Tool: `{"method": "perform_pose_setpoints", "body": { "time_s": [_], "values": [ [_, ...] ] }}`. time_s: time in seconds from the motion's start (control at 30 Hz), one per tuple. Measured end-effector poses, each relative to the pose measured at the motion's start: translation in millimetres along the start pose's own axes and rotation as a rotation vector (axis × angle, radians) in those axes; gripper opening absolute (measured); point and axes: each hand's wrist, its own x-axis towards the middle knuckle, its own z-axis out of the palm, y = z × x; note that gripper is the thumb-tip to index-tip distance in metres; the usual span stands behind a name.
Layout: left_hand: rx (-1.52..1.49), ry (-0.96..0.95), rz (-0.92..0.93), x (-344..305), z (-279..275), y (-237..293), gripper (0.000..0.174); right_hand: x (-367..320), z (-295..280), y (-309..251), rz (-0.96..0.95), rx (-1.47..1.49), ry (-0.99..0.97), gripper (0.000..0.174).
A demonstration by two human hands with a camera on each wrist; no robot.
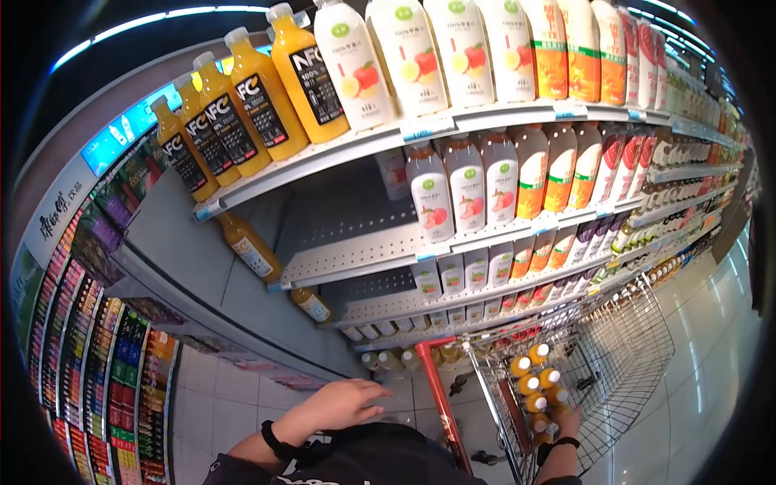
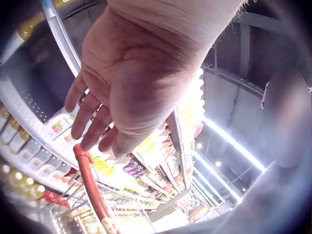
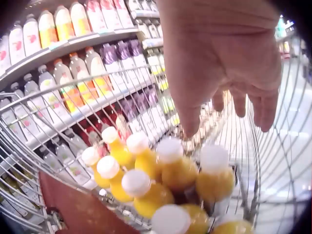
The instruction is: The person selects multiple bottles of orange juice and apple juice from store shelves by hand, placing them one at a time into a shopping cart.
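Note:
Several orange juice bottles with white caps stand close together in the wire cart. My right hand is over the near end of this group; in the right wrist view, the hand has its fingers extended above the bottles, with nothing held. Left of the cart's red handle, my left hand hangs in the air with relaxed fingers. In the left wrist view its palm is bare, and its fingertips appear near the red handle; contact cannot be told.
Shelves with juice bottles rise ahead, with NFC bottles at the upper left and white-labelled bottles beside them. Two orange bottles lean at the left ends of lower shelves. Another stocked rack stands at the left; tiled floor shows right.

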Motion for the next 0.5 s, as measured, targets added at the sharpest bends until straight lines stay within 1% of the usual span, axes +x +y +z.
{"method": "perform_pose_setpoints", "body": {
  "time_s": [0.07, 0.17, 0.23, 0.27, 0.33, 0.4, 0.47, 0.5],
  "values": [
    [-0.019, 0.01, 0.0, 0, -9, -6, 0.036, 17, -7, 15, 0.055, 0.098, 0.097, 0.087],
    [-0.044, 0.034, 0.027, 1, -20, -22, 0.036, 12, -62, 33, -0.149, 0.066, 0.173, 0.068],
    [-0.048, 0.043, 0.066, 4, -26, -35, 0.036, -12, -117, 30, -0.16, 0.091, 0.231, 0.055],
    [-0.05, 0.053, 0.086, 5, -28, -42, 0.036, -29, -149, 26, -0.17, 0.104, 0.264, 0.048],
    [-0.075, 0.073, 0.133, 5, -32, -56, 0.037, -86, -214, 15, -0.173, 0.108, 0.328, 0.045],
    [-0.108, 0.061, 0.16, 0, -39, -67, 0.037, -150, -274, 0, -0.161, 0.007, 0.436, 0.041],
    [-0.116, 0.084, 0.216, -9, -36, -88, 0.037, -203, -317, 1, -0.208, -0.026, 0.61, 0.038],
    [-0.128, 0.09, 0.22, -16, -40, -95, 0.037, -238, -339, -10, -0.235, 0.051, 0.658, 0.036]
  ]
}}
